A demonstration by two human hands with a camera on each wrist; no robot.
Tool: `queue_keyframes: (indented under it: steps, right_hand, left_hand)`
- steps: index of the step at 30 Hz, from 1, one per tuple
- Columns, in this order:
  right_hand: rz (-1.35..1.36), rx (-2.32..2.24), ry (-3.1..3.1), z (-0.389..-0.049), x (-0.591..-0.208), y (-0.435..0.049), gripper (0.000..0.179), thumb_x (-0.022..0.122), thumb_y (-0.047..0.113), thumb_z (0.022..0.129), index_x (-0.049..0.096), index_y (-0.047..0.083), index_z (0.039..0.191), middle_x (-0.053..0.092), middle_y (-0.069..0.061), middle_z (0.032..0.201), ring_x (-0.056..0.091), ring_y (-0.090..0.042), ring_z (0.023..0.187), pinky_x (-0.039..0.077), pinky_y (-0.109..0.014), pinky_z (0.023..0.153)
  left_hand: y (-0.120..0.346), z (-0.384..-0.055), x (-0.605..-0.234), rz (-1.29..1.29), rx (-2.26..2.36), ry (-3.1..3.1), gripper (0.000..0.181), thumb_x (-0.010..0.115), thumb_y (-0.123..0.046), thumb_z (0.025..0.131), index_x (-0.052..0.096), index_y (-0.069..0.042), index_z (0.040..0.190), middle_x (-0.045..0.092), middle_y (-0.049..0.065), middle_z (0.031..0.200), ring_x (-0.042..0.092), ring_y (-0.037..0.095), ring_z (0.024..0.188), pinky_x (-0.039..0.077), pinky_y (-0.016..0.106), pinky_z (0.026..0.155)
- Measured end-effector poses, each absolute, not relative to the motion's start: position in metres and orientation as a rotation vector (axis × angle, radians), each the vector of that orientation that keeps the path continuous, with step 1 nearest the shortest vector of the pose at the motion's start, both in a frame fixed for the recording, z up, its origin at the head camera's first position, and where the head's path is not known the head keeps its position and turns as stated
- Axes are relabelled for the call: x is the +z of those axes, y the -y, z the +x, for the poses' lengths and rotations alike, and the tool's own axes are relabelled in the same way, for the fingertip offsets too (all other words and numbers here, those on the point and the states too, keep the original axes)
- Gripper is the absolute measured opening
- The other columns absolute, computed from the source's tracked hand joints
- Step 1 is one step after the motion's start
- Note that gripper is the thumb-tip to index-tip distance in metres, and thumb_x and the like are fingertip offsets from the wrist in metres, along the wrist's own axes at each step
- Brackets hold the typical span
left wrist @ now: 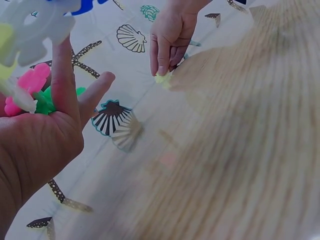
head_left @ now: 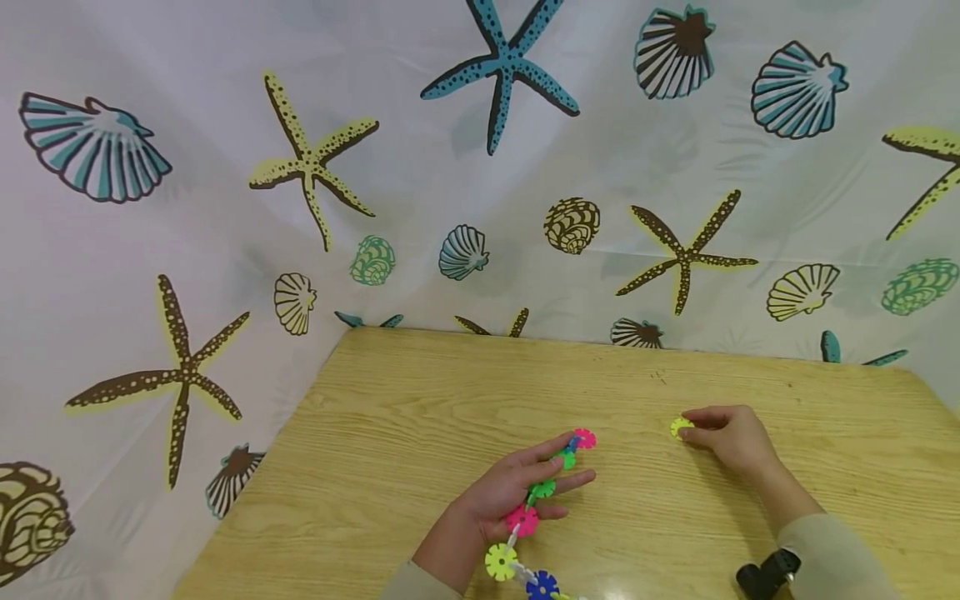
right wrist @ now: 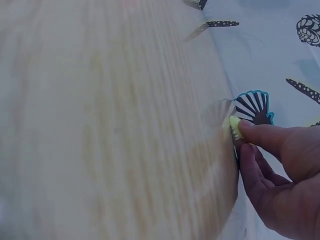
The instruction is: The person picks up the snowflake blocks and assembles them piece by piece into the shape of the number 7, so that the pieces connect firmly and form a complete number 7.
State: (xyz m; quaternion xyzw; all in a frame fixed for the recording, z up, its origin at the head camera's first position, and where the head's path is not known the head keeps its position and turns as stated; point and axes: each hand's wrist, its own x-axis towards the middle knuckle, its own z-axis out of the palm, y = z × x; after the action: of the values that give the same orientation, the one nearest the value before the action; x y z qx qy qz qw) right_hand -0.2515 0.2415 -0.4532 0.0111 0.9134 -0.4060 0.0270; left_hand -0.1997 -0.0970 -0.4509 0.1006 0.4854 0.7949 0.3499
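Note:
My left hand (head_left: 501,493) holds a chain of interlocking plastic snowflake discs (head_left: 522,521) between thumb and forefinger, its other fingers spread. A pink disc (head_left: 585,438) forms the chain's far end, past the fingertips. From there it runs over the palm through blue, green and pink discs. Below the hand hang a yellow disc (head_left: 501,562), white pieces and a dark blue disc (head_left: 542,586); the lower end leaves the head view. Off to the right, my right hand (head_left: 738,442) pinches a single yellow notched disc (right wrist: 235,127) between thumb and fingers, apart from the chain.
Both hands are over a light wood-grain table (head_left: 420,392). A white curtain (head_left: 405,192) printed with starfish and shells stands along its back and left side. Something black (head_left: 767,575) is at the right wrist, by the sleeve.

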Motion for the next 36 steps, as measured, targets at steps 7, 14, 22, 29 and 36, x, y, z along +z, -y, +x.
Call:
queue_keyframes:
  steps: [7,14,22,29,36]
  right_hand:
    - [0.090,-1.354,-2.743,-0.251,-0.454,-0.241,0.037,0.070,0.021,0.095,0.069,-0.003,0.123,0.068,-0.022,0.126,0.062,-0.035,0.118,0.055,-0.019,0.079]
    - [0.114,-1.449,-2.672,-0.253,-0.454,-0.237,0.038,0.071,0.021,0.095,0.068,-0.004,0.124,0.067,-0.023,0.127,0.066,-0.015,0.105,0.056,-0.015,0.076]
    - [0.078,-1.572,-2.578,-0.254,-0.449,-0.232,0.040,0.069,0.017,0.096,0.064,-0.008,0.127,0.065,-0.025,0.128,0.063,0.003,0.092,0.059,-0.018,0.079]
    - [0.056,-1.644,-2.523,-0.256,-0.450,-0.225,0.041,0.070,0.016,0.094,0.064,-0.011,0.124,0.069,-0.021,0.122,0.066,0.004,0.087,0.059,-0.019,0.079]
    - [0.040,-1.685,-2.448,-0.257,-0.454,-0.213,0.040,0.070,0.014,0.094,0.064,-0.011,0.125,0.068,-0.021,0.124,0.068,0.001,0.091,0.060,-0.022,0.082]
  left_hand:
    - [0.096,-0.200,-0.450,0.271,2.055,-1.239,0.050,0.047,-0.022,0.107,0.037,-0.018,0.156,0.025,0.013,0.165,0.050,0.024,0.138,0.059,0.017,0.071]
    - [0.096,-0.200,-0.451,0.274,2.055,-1.235,0.050,0.047,-0.022,0.107,0.036,-0.018,0.156,0.023,0.012,0.166,0.051,0.024,0.137,0.060,0.017,0.071]
    - [0.095,-0.201,-0.452,0.262,2.053,-1.252,0.049,0.049,-0.022,0.107,0.039,-0.019,0.155,0.026,0.011,0.165,0.052,0.024,0.137,0.060,0.017,0.071]
    - [0.096,-0.200,-0.452,0.267,2.047,-1.251,0.050,0.048,-0.022,0.107,0.038,-0.019,0.155,0.026,0.012,0.165,0.052,0.023,0.137,0.060,0.018,0.072]
    - [0.096,-0.200,-0.450,0.267,2.035,-1.232,0.050,0.047,-0.023,0.107,0.036,-0.020,0.156,0.024,0.013,0.165,0.051,0.022,0.137,0.060,0.017,0.072]
